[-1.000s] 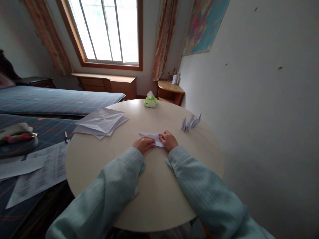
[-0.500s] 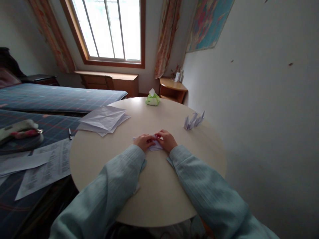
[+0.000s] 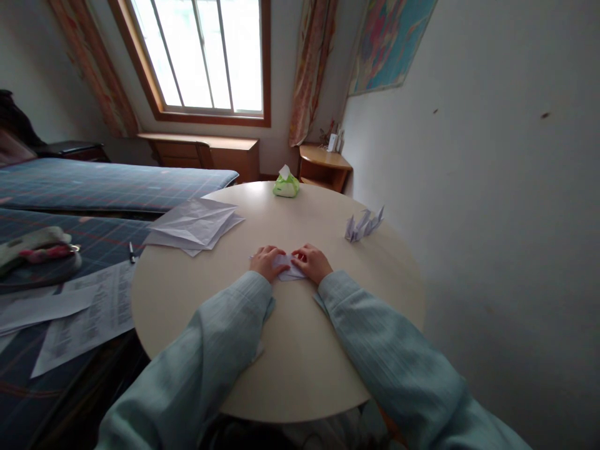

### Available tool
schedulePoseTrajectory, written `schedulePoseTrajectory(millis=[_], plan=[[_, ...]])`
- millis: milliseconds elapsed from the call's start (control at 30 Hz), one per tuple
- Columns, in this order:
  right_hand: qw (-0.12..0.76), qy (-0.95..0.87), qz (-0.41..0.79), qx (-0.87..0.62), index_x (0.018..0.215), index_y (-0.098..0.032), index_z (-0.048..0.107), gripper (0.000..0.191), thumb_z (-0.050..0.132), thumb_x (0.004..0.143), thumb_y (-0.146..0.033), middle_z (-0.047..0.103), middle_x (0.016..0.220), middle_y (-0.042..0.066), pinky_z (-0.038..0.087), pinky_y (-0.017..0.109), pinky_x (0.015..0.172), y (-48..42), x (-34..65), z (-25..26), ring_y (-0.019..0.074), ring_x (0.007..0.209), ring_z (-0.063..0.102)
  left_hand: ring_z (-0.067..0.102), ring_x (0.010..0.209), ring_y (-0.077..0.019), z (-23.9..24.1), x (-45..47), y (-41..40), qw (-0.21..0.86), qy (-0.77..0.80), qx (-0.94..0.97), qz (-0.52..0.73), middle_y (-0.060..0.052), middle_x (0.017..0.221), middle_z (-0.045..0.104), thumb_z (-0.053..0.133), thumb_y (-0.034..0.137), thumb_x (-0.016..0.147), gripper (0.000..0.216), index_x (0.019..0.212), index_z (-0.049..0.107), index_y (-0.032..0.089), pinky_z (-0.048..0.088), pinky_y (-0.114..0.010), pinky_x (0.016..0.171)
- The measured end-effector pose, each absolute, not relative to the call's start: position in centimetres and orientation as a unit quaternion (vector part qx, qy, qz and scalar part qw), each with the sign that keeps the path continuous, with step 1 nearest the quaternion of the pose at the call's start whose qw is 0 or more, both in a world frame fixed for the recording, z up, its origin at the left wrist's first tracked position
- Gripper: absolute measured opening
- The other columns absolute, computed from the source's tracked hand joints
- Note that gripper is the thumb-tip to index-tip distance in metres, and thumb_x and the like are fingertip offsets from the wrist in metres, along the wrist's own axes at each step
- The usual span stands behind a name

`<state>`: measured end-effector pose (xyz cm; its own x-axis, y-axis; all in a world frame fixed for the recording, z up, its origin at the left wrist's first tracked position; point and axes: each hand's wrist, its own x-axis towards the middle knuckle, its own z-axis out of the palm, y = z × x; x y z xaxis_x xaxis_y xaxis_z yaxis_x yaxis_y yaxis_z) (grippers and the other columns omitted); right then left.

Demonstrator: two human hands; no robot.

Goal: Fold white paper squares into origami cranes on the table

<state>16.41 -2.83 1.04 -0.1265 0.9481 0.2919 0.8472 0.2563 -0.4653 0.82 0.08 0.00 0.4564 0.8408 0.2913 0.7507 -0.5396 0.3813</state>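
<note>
A small piece of folded white paper (image 3: 291,272) lies on the round table, partly covered by both hands. My left hand (image 3: 269,262) grips its left side, the fingers curled over the sheet and the thumb pointing inward. On the right side, my right hand (image 3: 312,263) has its fingertips and thumb closed on the paper. A strip of the paper shows between the hands, but the folds under the fingers are hidden. Several folded paper figures (image 3: 364,225) with pointed tips stand together to the right, apart from my hands.
The round white table (image 3: 300,369) carries a stack of creased white sheets (image 3: 194,225) at its left edge and a green tissue pack (image 3: 285,186) at the back. A bed (image 3: 103,184) stands left, with printed sheets (image 3: 89,315) and a pen (image 3: 132,252) nearer me. The wall is on the right.
My left hand has shifted slightly left, and its fingers are more spread over the paper. The gap between my hands is wider, showing more of the paper. The view has tilted slightly.
</note>
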Motion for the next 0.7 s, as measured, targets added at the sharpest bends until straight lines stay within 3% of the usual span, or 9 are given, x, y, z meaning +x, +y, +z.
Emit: schedulePoseTrajectory(millis=[133,300,467,700], plan=[[0.279,-0.753,0.092,-0.589,0.085,-0.015,0.062,0.020,0.057,0.068,-0.024,0.053,0.074,0.003,0.040,0.022,0.067,-2.63,16.49,0.63,0.0095,0.065,0.049,0.044,0.101,-0.0209,-0.12,0.81,0.21,0.112,0.464,0.851,0.219,-0.004,0.107,0.054,0.057,0.040,0.065,0.042,0.101,0.053,0.021,0.036,-0.034,0.088],[0.327,-0.751,0.097,-0.566,0.078,-0.015,0.062,0.014,0.057,0.066,-0.015,0.053,0.074,0.003,0.040,0.020,0.064,-2.55,16.48,0.47,0.0087,0.065,0.049,0.047,0.099,-0.0188,0.05,0.86,0.16,0.125,0.446,0.858,0.224,-0.004,0.102,0.057,0.057,0.037,0.065,0.038,0.098,0.053,0.020,0.036,-0.032,0.087],[0.343,-0.773,0.105,-0.523,0.067,-0.018,0.063,0.013,0.054,0.065,-0.009,0.053,0.070,0.001,0.039,0.019,0.062,-2.85,16.31,0.68,0.0083,0.064,0.049,0.052,0.090,-0.0160,0.15,0.88,0.16,0.140,0.443,0.850,0.248,-0.001,0.090,0.061,0.061,0.032,0.061,0.022,0.079,0.056,0.020,0.039,-0.030,0.082],[0.307,-0.764,0.113,-0.555,0.062,-0.015,0.062,0.013,0.053,0.068,-0.023,0.054,0.066,0.002,0.037,0.020,0.059,-3.32,16.03,1.43,0.0084,0.061,0.048,0.053,0.085,-0.0137,-0.12,0.78,0.43,0.150,0.410,0.855,0.280,-0.001,0.088,0.062,0.059,0.031,0.063,0.012,0.065,0.057,0.019,0.040,-0.028,0.080]])
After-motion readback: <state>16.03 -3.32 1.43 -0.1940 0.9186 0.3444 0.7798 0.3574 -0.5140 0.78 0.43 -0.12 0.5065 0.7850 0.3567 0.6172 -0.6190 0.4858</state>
